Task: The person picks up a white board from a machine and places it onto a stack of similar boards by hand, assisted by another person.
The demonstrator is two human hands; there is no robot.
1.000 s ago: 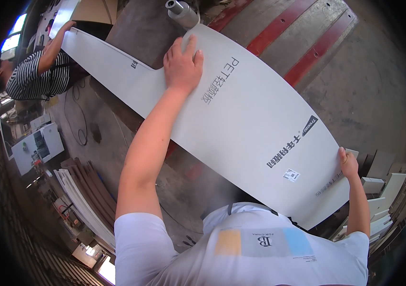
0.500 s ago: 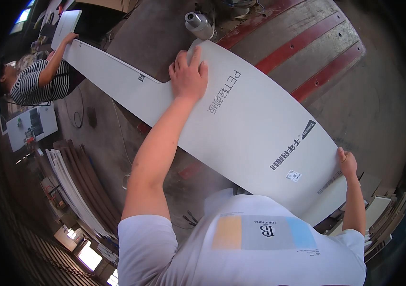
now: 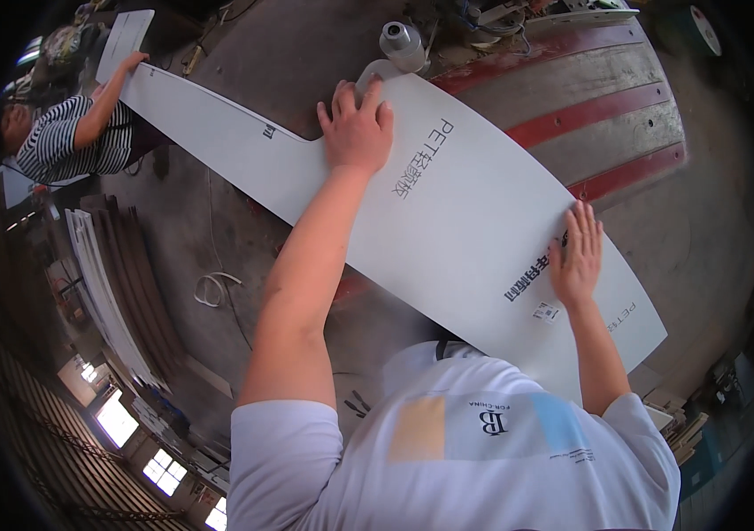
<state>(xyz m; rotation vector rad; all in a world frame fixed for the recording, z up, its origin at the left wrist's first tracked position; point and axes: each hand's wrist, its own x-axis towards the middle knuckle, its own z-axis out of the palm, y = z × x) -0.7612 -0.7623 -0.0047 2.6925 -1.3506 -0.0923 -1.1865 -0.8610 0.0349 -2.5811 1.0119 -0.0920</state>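
A large white panel (image 3: 457, 239) with dark print, a small label and a notch in its far edge stretches diagonally across the view before me. My left hand (image 3: 357, 128) lies on it near the notch's rounded corner, palm down, fingers apart. Just beyond those fingertips, a silver metal cylinder (image 3: 403, 46) stands close to the panel's edge. Farther right, my right hand (image 3: 579, 252) presses flat on the panel, fingers stretched out, over some of the print and beside the label. At the far left, a co-worker's hand (image 3: 135, 60) is at the panel's narrow end.
The co-worker in a striped shirt (image 3: 63, 133) stands at the left. Red strips (image 3: 594, 115) cross a grey machine bed behind the panel. Long boards (image 3: 116, 292) are stacked at the lower left, near a loop of pale cord (image 3: 213, 290) on the floor.
My right hand has left the panel's near-right edge and moved inward onto its face, fingers now flat. My left hand stays near the notch. The panel's right end now looks flatter.
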